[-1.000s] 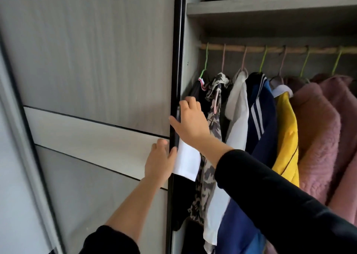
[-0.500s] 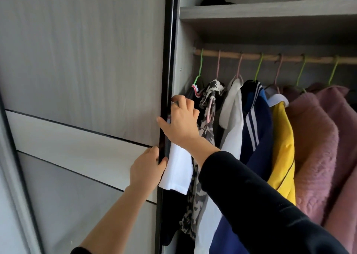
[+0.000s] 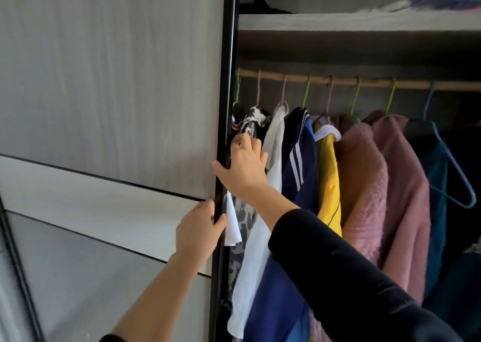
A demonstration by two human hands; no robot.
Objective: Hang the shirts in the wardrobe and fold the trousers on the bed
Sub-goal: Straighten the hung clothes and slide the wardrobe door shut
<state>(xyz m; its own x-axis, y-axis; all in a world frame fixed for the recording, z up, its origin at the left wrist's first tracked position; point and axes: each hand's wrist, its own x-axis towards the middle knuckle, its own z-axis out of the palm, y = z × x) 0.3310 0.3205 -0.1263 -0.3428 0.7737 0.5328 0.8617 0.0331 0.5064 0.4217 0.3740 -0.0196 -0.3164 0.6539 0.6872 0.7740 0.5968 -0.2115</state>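
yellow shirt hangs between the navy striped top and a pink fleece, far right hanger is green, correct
No: the head view shows the far right hanger is blue, not green; the yellow shirt hangs as stated.

Wardrobe door (image 3: pixel 117 81) further across the shirts (image 3: pixel 276 146).

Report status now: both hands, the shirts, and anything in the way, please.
Left hand grips sliding door edge. Right hand on patterned shirt, grip unclear. White sleeve beside door edge.
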